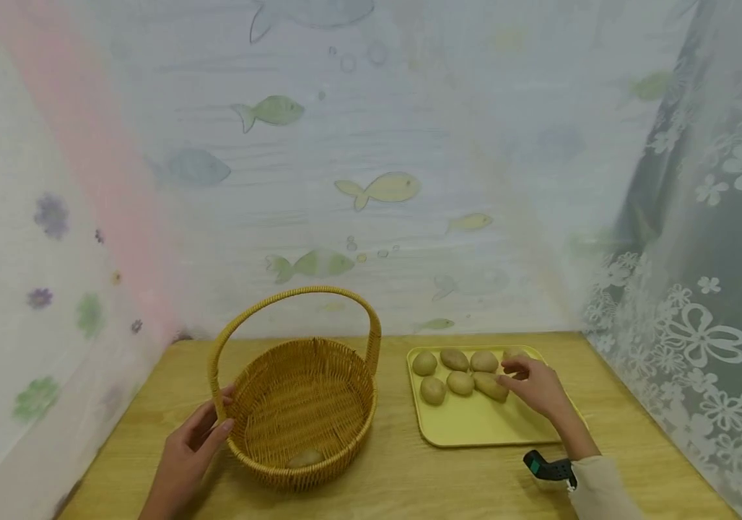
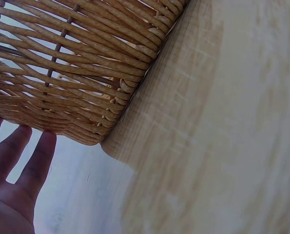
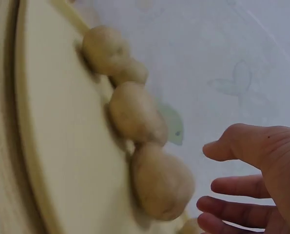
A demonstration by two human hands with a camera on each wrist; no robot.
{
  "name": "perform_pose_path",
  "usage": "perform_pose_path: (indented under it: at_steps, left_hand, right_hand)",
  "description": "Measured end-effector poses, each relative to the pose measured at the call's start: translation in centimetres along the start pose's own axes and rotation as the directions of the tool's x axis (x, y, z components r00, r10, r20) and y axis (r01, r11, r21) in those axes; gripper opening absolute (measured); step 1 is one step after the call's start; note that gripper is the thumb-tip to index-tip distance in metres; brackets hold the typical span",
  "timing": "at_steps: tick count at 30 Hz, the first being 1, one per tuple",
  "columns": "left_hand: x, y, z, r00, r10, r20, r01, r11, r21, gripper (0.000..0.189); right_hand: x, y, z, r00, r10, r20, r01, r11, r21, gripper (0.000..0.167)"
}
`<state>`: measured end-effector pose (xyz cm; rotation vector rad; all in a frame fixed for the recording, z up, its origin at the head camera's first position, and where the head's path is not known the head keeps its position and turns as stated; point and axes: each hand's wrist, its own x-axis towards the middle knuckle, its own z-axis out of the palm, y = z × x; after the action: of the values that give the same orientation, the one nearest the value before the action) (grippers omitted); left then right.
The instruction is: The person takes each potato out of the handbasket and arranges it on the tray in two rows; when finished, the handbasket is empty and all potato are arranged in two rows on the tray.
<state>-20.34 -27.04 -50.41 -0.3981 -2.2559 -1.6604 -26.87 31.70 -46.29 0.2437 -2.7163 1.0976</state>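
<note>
A wicker basket (image 1: pixel 309 404) with a tall arched handle stands on the table, left of centre. One potato (image 1: pixel 304 458) lies inside it near the front wall. My left hand (image 1: pixel 185 448) touches the basket's left side at the handle base; its fingers look fairly straight against the wicker (image 2: pixel 71 73) in the left wrist view. Several potatoes (image 1: pixel 433 391) lie on a yellow tray (image 1: pixel 468 432) at the right. Just over the tray, my right hand (image 1: pixel 533 386) hovers by an elongated potato (image 1: pixel 491 386). Its fingers are spread apart and hold nothing, beside a potato (image 3: pixel 162 183) in the right wrist view.
The wooden table (image 1: pixel 390 462) ends at a pale curtain (image 1: pixel 377 231) printed with fish. Sheer flowered fabric (image 1: pixel 702 332) hangs along the right side. A black strap (image 1: pixel 549 468) sits at my right wrist. The tray has a low raised rim.
</note>
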Motion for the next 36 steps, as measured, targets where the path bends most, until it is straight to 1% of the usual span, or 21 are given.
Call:
perform_pose_path:
  at_steps: [3,6,8,10,14,19,23,26,30,33,36]
  left_hand:
    - [0.2,0.1,-0.1,1.000,0.013,-0.005,-0.013,1.000,-0.004,0.048]
    - [0.3,0.2,-0.1,1.000,0.023,-0.010,-0.023,1.000,-0.005,0.048]
    - [0.3,0.2,-0.1,0.999,0.033,-0.011,-0.033,0.999,-0.007,0.048]
    - [0.3,0.2,-0.1,0.999,0.034,-0.012,-0.034,0.999,-0.009,0.047]
    - [0.2,0.0,-0.1,0.999,0.032,-0.013,-0.032,0.999,-0.020,0.047]
    - [-0.1,-0.3,-0.2,1.000,0.026,0.000,-0.026,0.999,-0.024,0.047]
    - [-0.1,-0.3,-0.1,0.999,0.032,0.002,-0.032,0.999,-0.033,0.047]
    - [-0.1,-0.2,-0.1,0.999,0.051,0.002,-0.051,0.998,-0.043,0.048]
    - [0.0,-0.1,0.0,0.998,0.055,0.000,-0.055,0.997,-0.062,0.046]
    - [0.1,-0.1,0.0,0.998,0.062,0.002,-0.062,0.996,-0.067,0.043]
    - [0.2,-0.1,0.0,0.997,0.080,0.006,-0.079,0.995,-0.067,0.042]
  right_hand:
    - [0.4,-1.5,-0.6,0.996,-0.064,-0.061,0.064,0.998,0.000,0.036]
    - [0.9,-3.2,-0.6,0.991,-0.104,-0.087,0.109,0.993,0.047,0.032]
    - [1.1,-4.5,-0.3,0.989,-0.120,-0.081,0.128,0.988,0.091,0.030]
    - [1.3,-5.8,0.0,0.988,-0.142,-0.059,0.149,0.979,0.140,0.029]
    - [1.3,-8.6,0.9,0.975,-0.222,-0.013,0.220,0.953,0.206,0.026]
    - [1.4,-12.0,2.4,0.941,-0.334,0.058,0.308,0.914,0.264,0.022]
    - [1.8,-14.9,3.7,0.904,-0.408,0.128,0.354,0.882,0.312,0.021]
    - [2.1,-16.7,4.7,0.874,-0.455,0.170,0.378,0.858,0.349,0.021]
    - [2.5,-18.2,6.3,0.835,-0.511,0.204,0.411,0.826,0.387,0.020]
    - [2.8,-19.0,7.5,0.813,-0.539,0.221,0.431,0.811,0.396,0.019]
    - [2.9,-19.8,8.7,0.798,-0.549,0.248,0.435,0.810,0.393,0.020]
